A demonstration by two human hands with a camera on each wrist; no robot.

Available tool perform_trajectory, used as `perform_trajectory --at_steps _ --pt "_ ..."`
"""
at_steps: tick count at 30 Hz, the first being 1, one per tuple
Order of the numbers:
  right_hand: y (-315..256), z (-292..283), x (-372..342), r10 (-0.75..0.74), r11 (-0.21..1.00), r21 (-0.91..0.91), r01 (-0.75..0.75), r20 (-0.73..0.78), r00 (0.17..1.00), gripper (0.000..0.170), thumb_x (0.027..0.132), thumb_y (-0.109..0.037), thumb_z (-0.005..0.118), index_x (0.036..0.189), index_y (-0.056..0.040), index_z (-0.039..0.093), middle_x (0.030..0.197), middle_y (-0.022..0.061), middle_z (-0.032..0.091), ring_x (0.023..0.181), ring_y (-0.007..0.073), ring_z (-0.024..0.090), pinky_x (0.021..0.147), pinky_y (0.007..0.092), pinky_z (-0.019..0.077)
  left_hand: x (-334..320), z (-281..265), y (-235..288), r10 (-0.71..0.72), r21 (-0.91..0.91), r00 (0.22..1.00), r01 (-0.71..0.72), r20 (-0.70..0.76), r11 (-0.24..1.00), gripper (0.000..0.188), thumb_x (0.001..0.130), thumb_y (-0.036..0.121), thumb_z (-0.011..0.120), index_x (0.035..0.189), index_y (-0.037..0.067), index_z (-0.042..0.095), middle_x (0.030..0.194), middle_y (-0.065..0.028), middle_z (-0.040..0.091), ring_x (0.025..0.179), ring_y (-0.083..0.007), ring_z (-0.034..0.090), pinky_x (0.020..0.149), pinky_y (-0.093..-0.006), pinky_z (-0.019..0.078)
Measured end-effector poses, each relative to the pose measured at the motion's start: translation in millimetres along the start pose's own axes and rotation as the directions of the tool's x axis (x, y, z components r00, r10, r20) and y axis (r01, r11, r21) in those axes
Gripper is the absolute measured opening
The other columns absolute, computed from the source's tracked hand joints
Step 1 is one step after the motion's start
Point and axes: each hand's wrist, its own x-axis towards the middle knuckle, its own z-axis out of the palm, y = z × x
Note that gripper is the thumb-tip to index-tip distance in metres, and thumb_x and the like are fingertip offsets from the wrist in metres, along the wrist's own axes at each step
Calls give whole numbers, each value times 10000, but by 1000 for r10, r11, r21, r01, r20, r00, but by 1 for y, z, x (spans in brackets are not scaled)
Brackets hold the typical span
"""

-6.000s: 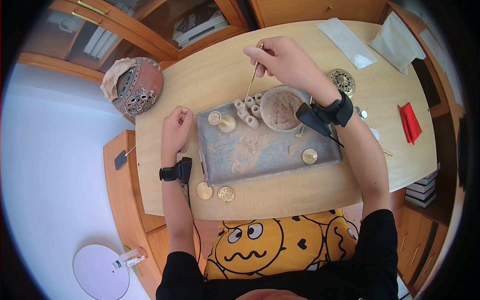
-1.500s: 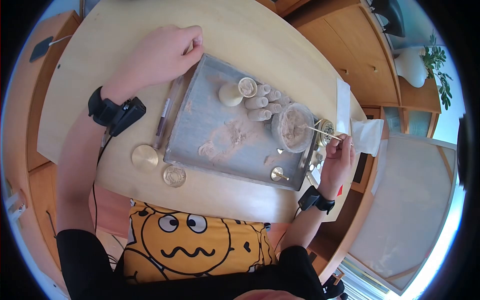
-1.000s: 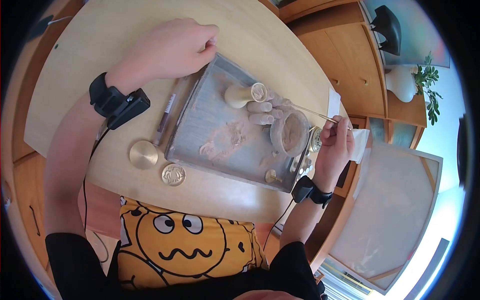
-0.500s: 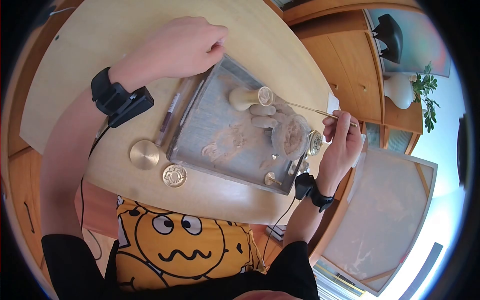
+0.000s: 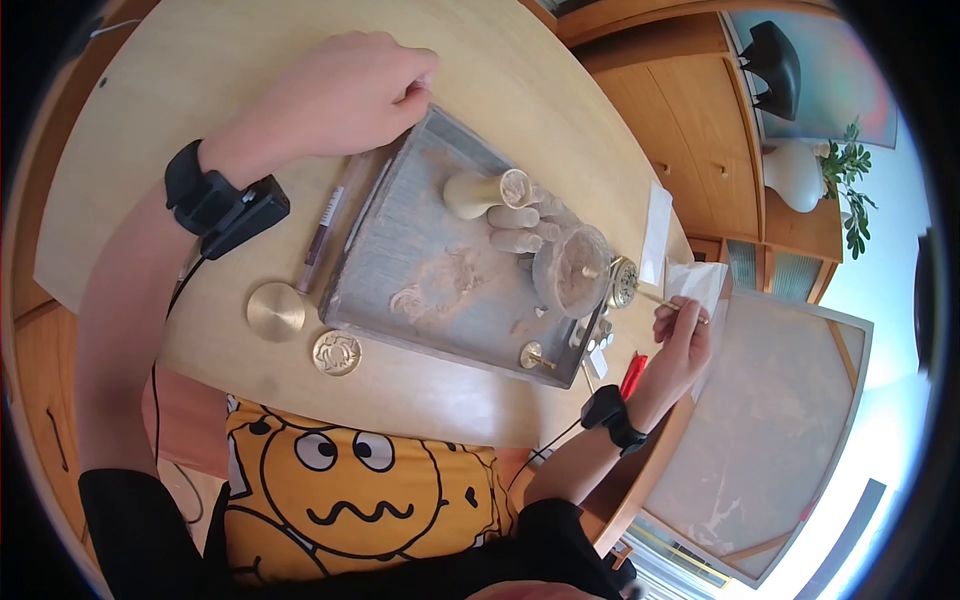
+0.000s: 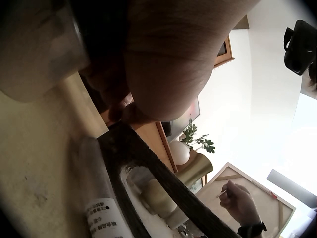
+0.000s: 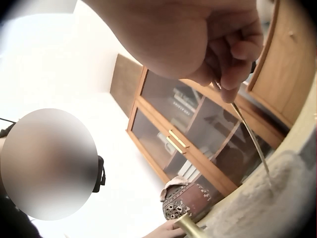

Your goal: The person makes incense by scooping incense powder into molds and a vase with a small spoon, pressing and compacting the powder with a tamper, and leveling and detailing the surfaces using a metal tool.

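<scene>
Wooden cabinets and a leafy plant stand toward 2 o'clock in the head view, beyond a pale table; all clock directions are taken from the middle of the grey tray on it. The right hand, near 4 o'clock, pinches a thin brass stick between thumb and fingers; the right wrist view shows its far end reaching the powder in the bowl, which sits at the tray's 3 o'clock side. The left hand, at 11 o'clock, has its fingers curled in beside the tray's corner, with nothing visible in them. Small vials cluster at 2 o'clock beside a flared brass vase at 12. A knobbed brass piece lies at 5 o'clock, and two brass discs lie outside the tray at 8.
</scene>
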Motion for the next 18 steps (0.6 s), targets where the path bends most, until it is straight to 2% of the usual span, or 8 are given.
perform_trajectory --at_steps 2,4,7,8,10,12,14,18 --pt "13 -4 -11 56 998 39 -53 -90 994 276 1025 -199 502 912 9 643 680 33 616 597 62 502 547 205 373 2 1 0 13 2 1000 -13 -8 1000 159 905 148 569 822 19 530 628 -143 549 594 -326 537 566 -436 399" --pt "21 -4 -23 20 1000 18 -18 -103 994 270 1023 -197 506 906 7 638 695 42 631 602 64 510 549 208 381 0 2 -1 28 40 999 -27 -43 999 158 907 154 571 834 22 526 618 -136 536 581 -318 520 558 -428 390" --pt "26 1 -33 56 995 77 -60 47 997 258 1020 -191 516 912 15 625 733 70 660 612 75 524 566 211 396 2 -2 3 -24 -9 999 25 33 1000 161 907 159 575 842 22 521 623 -140 538 578 -314 518 554 -422 388" --pt "28 5 -34 58 995 81 -62 45 997 258 1020 -191 516 912 15 625 733 70 660 612 75 524 566 211 396 2 -2 2 -22 -5 999 22 34 1000 161 907 159 575 842 22 521 623 -140 538 578 -314 518 554 -422 388" --pt "30 12 -36 127 967 211 -143 87 988 258 1023 -198 514 934 18 625 746 79 660 609 77 519 566 212 396 1 -2 1 15 17 1000 -15 -7 1000 163 905 158 577 841 19 519 617 -149 536 565 -313 513 544 -420 382" --pt "34 15 -36 151 955 245 -165 78 986 269 1027 -218 514 953 15 624 751 77 654 606 76 510 563 214 392 1 -3 2 10 29 1000 -10 0 1000 163 905 157 576 841 18 519 612 -152 535 556 -314 510 538 -421 380" --pt "42 15 -35 208 910 355 -213 52 977 287 1031 -241 511 945 9 622 742 68 645 598 75 499 562 209 382 2 -4 2 3 41 1000 -3 3 999 163 905 156 575 842 16 519 607 -154 533 547 -316 508 532 -422 378" --pt "47 12 -33 229 867 447 -218 32 973 289 1031 -251 513 941 2 622 737 59 639 600 73 496 563 203 374 2 -2 1 16 26 1000 -16 2 1000 164 902 154 576 837 14 521 596 -153 534 535 -317 505 528 -422 376"
